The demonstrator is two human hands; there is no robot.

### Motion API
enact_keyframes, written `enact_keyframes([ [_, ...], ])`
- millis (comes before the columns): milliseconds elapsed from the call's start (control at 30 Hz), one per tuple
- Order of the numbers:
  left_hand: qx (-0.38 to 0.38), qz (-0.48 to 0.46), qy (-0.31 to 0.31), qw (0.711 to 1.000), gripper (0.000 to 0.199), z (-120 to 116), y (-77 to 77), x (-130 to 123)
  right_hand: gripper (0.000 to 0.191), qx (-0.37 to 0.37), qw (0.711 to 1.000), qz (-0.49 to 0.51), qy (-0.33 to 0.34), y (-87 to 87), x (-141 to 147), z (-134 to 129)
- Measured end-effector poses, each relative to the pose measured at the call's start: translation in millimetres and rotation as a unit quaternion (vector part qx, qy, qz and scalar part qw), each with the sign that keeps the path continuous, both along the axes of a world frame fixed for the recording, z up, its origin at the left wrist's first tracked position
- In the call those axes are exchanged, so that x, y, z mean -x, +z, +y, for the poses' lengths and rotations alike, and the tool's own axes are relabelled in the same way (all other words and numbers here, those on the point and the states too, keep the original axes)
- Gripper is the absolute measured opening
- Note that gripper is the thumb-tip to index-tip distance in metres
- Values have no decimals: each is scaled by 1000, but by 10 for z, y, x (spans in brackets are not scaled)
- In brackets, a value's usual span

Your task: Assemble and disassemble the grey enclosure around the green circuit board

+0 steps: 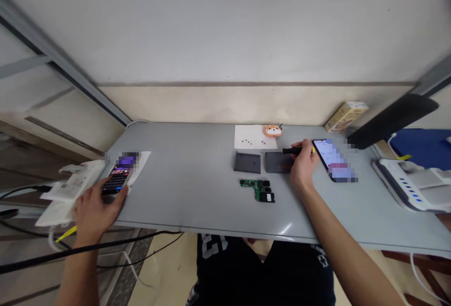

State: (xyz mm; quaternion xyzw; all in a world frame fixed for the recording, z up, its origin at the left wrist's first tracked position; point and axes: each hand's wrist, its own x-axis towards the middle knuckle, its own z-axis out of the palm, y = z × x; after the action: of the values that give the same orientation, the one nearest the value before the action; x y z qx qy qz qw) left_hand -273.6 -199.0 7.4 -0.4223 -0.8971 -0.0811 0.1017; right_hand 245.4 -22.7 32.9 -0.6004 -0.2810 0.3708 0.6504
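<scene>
**Right hand on a small screwdriver, left hand at a handheld device, on a grey table.**

I see the right fingers curled tight around the black handle, with the screwdriver held just above the table, beside the right-hand grey plastic casing half and near a smartphone. The left fingers lie against the device's lower edge; I cannot tell whether they grip it. Between the hands sit another grey plastic casing half and a green circuit board. Tiny black screws lie on white paper. The screwdriver looks light and stiff, and the handle is the place to hold it. I would judge the board fragile and take it by its edges.
</scene>
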Motion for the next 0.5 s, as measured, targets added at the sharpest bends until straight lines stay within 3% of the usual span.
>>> enact_keyframes([
  [500, -1, 17, 5, 1000, 74, 8, 33, -64, 43, 6, 1000, 0, -1, -8, -2, 15],
])
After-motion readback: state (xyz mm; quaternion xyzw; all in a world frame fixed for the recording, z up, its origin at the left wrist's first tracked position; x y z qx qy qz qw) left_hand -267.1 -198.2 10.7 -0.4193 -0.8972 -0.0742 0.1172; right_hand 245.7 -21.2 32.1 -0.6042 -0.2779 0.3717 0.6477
